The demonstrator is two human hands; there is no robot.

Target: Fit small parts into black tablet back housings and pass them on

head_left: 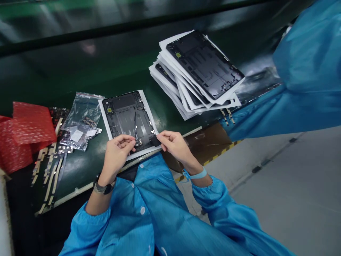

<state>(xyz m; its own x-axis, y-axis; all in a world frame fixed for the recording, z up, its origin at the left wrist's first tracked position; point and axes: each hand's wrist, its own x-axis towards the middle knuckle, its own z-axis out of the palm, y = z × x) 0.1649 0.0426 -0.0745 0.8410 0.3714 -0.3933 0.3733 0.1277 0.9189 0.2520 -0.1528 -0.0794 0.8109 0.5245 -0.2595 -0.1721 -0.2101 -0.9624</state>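
Observation:
A black tablet back cover [125,115] lies on a white sheet [145,103] at the near edge of the green belt. My left hand [117,151] rests curled on the cover's near edge, fingertips pinched at a thin black strip [135,128] that runs up the cover. My right hand [174,142] pinches a small black part [155,140] at the cover's near right corner.
A fanned stack of covers on white sheets [197,71] sits at the back right. Clear plastic bags [82,117] and red bubble wrap [25,133] lie left, with strips of small parts [50,167] below. A co-worker's blue sleeve [293,103] reaches in from the right.

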